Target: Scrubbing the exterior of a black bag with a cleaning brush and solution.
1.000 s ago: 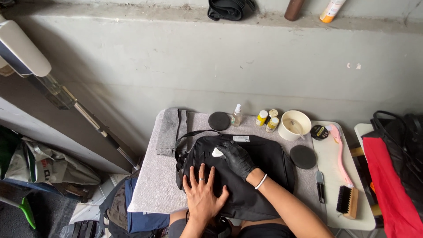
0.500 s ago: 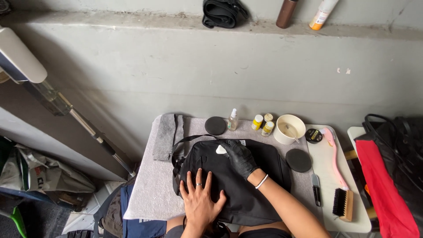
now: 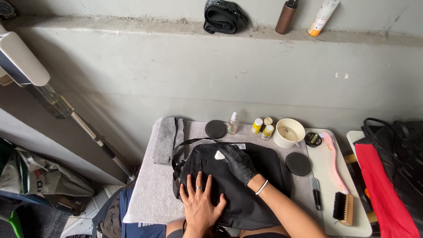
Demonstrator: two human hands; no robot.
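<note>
Your bare left hand [image 3: 200, 205] lies spread, fingers apart, flat on the black fabric bag [image 3: 233, 185] on the grey-covered table [image 3: 152, 194], pinning it, while your black-gloved right hand [image 3: 238, 162] has its grip pinched on a small white pad [image 3: 219, 155] against the bag's top.

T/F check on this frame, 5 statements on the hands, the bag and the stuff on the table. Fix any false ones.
1. The right hand wears a black glove. True.
2. The left hand is gloved too. False: it is bare, with a ring on one finger, and lies flat on the black bag.
3. The right hand holds a small white piece against the bag. True.
4. The wooden brush lies on top of the bag. False: it lies on the white board to the right of the bag.
5. The cream bowl stands beyond the bag, near the small yellow bottles. True.
</note>
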